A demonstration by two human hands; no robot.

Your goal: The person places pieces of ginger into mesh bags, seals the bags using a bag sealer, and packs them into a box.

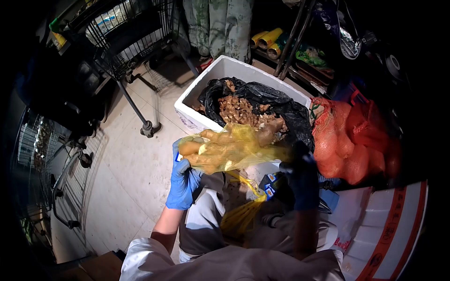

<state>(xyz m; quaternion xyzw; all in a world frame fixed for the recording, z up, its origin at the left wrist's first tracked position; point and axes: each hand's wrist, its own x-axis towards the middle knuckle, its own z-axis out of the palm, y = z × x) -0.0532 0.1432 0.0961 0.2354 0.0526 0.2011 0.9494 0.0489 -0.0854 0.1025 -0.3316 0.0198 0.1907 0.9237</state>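
Observation:
A yellow mesh bag [220, 152] with pale brown ginger-like pieces inside stretches level in front of me. My left hand [182, 180], in a blue glove, is closed around its left end, and a small blue and white label shows there. At the bag's other end is my right hand [302, 175], gloved and deep in shadow; the gathered mesh runs into it, though its fingers are hard to make out. Behind the bag stands a white foam box [187, 112], lined with a black plastic bag [255, 91] holding many ginger pieces [236, 110].
More yellow mesh bags [243, 215] with blue labels [269, 191] lie by my legs. Red net sacks [347, 140] of round produce stand right of the box. A shopping cart [126, 42] is at back left, yellow rolls [269, 38] at the back, a foam lid [384, 229] at lower right.

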